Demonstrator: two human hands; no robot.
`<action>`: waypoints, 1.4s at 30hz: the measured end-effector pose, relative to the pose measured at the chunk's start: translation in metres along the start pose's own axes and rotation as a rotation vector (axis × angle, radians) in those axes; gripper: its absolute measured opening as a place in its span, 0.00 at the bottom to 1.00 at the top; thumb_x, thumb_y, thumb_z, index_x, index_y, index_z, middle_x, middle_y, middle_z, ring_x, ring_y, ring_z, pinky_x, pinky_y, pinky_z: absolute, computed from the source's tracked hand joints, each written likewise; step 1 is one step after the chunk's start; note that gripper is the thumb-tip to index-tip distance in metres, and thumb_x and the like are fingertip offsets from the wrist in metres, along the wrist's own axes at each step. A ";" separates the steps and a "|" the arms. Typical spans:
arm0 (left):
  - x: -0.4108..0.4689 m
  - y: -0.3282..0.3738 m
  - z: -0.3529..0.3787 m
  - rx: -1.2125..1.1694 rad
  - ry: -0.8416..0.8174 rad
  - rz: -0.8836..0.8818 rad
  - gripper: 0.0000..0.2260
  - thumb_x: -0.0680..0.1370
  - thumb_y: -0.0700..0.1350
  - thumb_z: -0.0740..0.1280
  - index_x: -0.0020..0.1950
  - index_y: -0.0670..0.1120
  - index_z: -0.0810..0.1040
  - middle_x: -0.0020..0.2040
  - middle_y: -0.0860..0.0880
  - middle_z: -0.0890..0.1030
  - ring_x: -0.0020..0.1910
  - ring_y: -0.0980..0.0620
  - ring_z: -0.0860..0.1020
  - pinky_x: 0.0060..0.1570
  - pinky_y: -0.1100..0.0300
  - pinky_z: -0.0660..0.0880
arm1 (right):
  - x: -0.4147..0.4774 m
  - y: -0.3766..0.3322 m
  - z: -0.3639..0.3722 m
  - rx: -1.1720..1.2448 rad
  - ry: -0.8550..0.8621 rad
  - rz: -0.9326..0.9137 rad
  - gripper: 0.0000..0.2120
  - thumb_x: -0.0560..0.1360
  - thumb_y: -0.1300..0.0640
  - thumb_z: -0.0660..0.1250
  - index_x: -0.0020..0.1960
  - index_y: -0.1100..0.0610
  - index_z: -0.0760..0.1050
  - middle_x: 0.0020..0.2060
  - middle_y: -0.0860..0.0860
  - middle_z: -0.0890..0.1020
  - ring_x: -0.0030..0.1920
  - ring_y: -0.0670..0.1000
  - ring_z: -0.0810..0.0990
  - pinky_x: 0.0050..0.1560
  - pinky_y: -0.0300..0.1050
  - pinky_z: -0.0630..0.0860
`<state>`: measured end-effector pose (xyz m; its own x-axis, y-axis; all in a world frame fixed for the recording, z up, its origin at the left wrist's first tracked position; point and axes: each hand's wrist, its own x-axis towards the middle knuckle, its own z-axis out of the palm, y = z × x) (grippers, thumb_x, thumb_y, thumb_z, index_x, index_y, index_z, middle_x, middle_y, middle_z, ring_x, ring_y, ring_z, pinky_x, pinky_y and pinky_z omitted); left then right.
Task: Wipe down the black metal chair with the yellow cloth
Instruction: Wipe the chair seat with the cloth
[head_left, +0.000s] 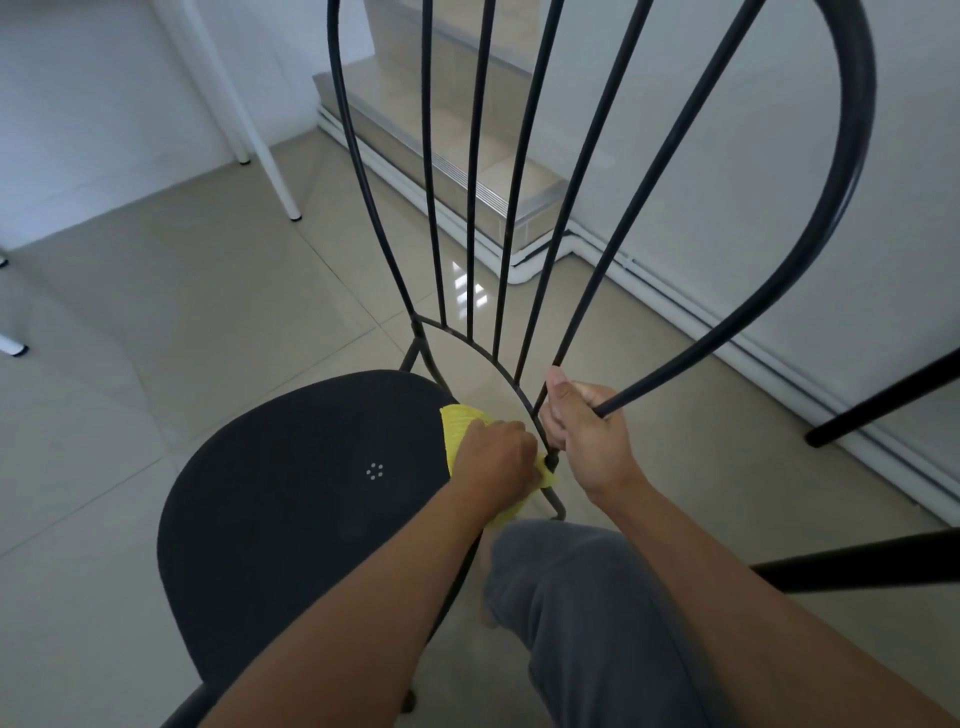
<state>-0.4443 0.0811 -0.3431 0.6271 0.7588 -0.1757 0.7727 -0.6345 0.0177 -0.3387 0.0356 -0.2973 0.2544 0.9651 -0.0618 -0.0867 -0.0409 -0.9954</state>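
Narrow gaps between the chair's back rods (471, 234); I find open room above its seat (291, 493) leftward; my knee (571, 582) crowds below.

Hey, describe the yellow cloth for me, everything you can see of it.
The yellow cloth looks like ribbed woven fabric, bunched and mostly hidden under the left hand, which grips it. It sits at the rear edge of the seat of the black chair, pressed against the foot of the back frame. Parts show above the hand, beside the frame and below the wrist.
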 end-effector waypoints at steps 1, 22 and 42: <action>-0.002 -0.004 0.000 0.017 -0.007 0.011 0.11 0.79 0.49 0.63 0.47 0.44 0.80 0.47 0.47 0.79 0.39 0.50 0.72 0.41 0.56 0.64 | 0.001 0.000 0.000 -0.005 -0.007 0.004 0.26 0.84 0.52 0.58 0.27 0.53 0.62 0.22 0.48 0.63 0.24 0.47 0.60 0.29 0.43 0.60; -0.139 -0.072 0.059 -0.051 0.006 -0.264 0.27 0.82 0.60 0.38 0.81 0.53 0.46 0.81 0.52 0.44 0.80 0.47 0.45 0.74 0.40 0.49 | -0.011 -0.005 0.013 -0.048 0.192 0.047 0.23 0.84 0.53 0.58 0.30 0.57 0.62 0.24 0.50 0.64 0.26 0.48 0.61 0.29 0.43 0.60; -0.219 -0.086 0.057 -0.122 -0.035 -0.428 0.32 0.75 0.63 0.28 0.79 0.56 0.35 0.79 0.55 0.33 0.78 0.49 0.33 0.73 0.43 0.36 | -0.092 0.067 0.096 -0.374 0.303 0.514 0.40 0.74 0.52 0.73 0.77 0.62 0.55 0.73 0.60 0.64 0.69 0.61 0.70 0.66 0.56 0.72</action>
<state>-0.6537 -0.0388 -0.3618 0.2463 0.9426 -0.2256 0.9692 -0.2409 0.0515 -0.4606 -0.0315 -0.3507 0.5317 0.6875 -0.4946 0.0550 -0.6107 -0.7899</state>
